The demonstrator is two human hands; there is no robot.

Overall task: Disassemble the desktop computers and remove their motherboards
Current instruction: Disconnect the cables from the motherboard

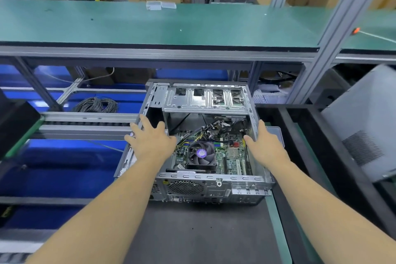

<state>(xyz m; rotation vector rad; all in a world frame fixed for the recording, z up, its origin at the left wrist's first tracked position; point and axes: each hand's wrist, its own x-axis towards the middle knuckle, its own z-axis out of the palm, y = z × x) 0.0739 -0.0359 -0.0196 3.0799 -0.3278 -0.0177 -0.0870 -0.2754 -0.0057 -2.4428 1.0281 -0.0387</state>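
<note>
An open desktop computer case point(214, 178) lies on its side on a dark mat point(203, 231), rear panel toward me. Inside lie the green motherboard point(233, 157), a CPU cooler fan point(201, 154) and a tangle of cables point(214, 128). A metal drive cage point(205, 98) spans the far end. My left hand point(150, 141) rests with spread, straight fingers on the case's left rim. My right hand point(265, 146) lies flat against the right wall, thumb on the inner side, fingers running along the outside.
A grey side panel point(364, 124) leans at the right. A coil of dark cable point(96, 105) lies on blue matting at the back left, behind a roller track point(85, 123). A green shelf point(150, 25) runs overhead. A black object point(15, 122) sits at the far left.
</note>
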